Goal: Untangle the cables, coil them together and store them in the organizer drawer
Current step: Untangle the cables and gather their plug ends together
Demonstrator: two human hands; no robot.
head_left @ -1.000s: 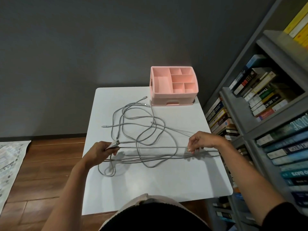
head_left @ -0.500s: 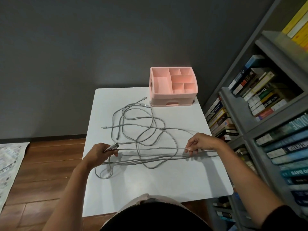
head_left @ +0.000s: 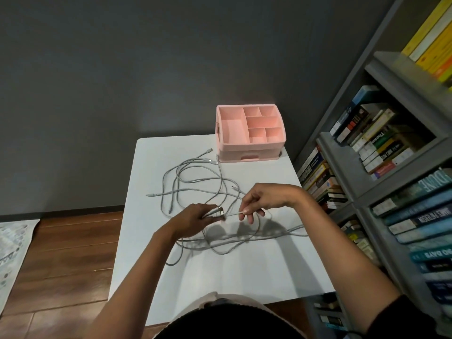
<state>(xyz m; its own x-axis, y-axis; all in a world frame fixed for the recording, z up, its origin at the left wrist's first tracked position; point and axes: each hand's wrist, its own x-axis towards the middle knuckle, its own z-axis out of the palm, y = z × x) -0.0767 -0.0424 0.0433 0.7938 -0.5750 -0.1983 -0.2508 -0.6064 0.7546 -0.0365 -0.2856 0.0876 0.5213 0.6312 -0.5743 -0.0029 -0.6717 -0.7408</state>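
Note:
Several grey cables (head_left: 195, 182) lie tangled in loops across the white table (head_left: 244, 272). My left hand (head_left: 195, 220) grips a bunch of cable plug ends near the table's middle. My right hand (head_left: 263, 200) is close beside it and pinches one cable strand between thumb and forefinger, a short taut piece running between the two hands. The pink organizer (head_left: 250, 133) stands at the table's far right corner, its front drawer (head_left: 249, 154) closed and its top compartments empty.
A grey bookshelf (head_left: 381, 182) packed with books runs along the table's right side. A dark wall rises behind the table. Wooden floor (head_left: 61, 253) and the edge of a patterned rug (head_left: 9, 243) lie to the left.
My hands have come together: the right moved left along the strand, the left moved right and up. The stretch of cable between them is now short, and loops have shifted on the table.

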